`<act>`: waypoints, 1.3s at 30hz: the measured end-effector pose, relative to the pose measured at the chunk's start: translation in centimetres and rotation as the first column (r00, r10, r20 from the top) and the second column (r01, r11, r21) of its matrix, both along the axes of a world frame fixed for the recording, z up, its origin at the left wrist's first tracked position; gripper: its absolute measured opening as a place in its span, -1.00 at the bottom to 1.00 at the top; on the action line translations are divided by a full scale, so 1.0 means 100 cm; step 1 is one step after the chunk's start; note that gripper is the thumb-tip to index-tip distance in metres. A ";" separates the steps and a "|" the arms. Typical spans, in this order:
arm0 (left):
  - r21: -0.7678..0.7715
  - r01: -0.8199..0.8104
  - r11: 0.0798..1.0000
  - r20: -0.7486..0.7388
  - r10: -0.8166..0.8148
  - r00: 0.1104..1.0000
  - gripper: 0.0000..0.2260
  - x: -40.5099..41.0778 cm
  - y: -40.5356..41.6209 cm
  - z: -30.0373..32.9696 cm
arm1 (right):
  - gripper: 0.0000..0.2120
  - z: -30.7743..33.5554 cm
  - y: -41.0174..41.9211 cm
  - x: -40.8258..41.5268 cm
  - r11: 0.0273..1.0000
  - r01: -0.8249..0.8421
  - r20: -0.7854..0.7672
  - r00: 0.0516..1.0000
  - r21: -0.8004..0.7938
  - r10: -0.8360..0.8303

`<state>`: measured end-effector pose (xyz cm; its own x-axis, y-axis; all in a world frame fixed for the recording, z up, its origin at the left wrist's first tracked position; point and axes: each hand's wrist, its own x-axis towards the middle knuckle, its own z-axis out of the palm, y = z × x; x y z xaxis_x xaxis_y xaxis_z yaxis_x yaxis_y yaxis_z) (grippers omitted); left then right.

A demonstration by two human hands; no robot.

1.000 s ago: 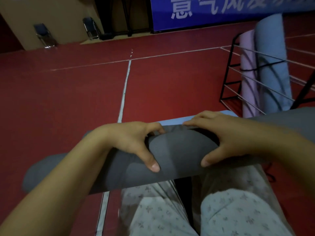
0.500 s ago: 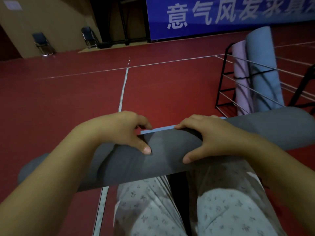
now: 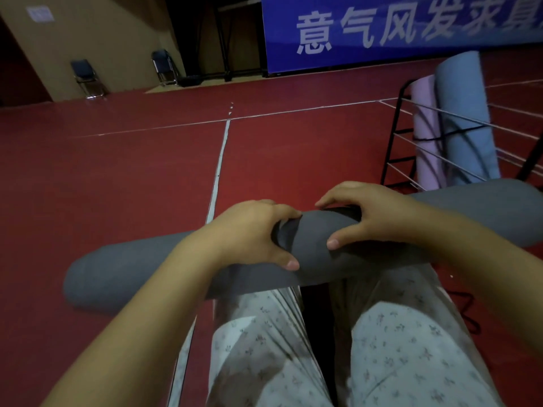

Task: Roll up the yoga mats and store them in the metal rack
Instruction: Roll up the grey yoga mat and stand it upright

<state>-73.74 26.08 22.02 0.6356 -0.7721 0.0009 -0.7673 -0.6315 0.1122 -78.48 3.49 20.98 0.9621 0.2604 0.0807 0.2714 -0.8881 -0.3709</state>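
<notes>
Grey yoga mat (image 3: 123, 271), fully rolled, lies across the red floor (image 3: 117, 177) before the knees; left hand (image 3: 249, 233) and right hand (image 3: 373, 215) clamp its middle. Squeeze evenly so the roll stays tight before lifting toward the metal rack (image 3: 396, 136).

Single view only, head-worn wide-angle camera, no second view to overlap. Looks forward and down from the person's head, tilted a bit so the floor (image 3: 147, 177) lines run skewed. Very near the forearms and both hands: left hand (image 3: 252, 233), right hand (image 3: 373, 215), mid-frame on the grey rolled mat (image 3: 311, 245), which spans the frame left to right. The person's patterned trouser legs (image 3: 396, 348) fill the bottom edge, right under the lens. Farther off, metal rack (image 3: 411, 136) at the right edge, blue banner (image 3: 396, 27) and folding chairs (image 3: 86, 76) along the far wall at top. Edges bend from lens distortion.
</notes>
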 end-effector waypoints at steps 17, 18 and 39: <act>-0.039 -0.120 0.992 -0.382 0.096 0.919 -0.49 0.056 -0.005 0.024 | -0.44 -0.006 -0.016 -0.002 0.945 0.160 0.179 0.977 -0.286 -0.112; -0.054 -0.114 0.992 -0.274 0.095 0.957 -0.53 0.051 -0.004 0.023 | -0.45 -0.004 -0.016 0.000 0.944 0.154 0.159 0.981 -0.290 -0.111; 0.150 -0.032 0.988 0.223 -0.002 0.975 -0.14 0.053 -0.013 -0.003 | 0.22 -0.021 -0.039 0.025 0.826 0.145 0.172 0.983 -0.545 -0.060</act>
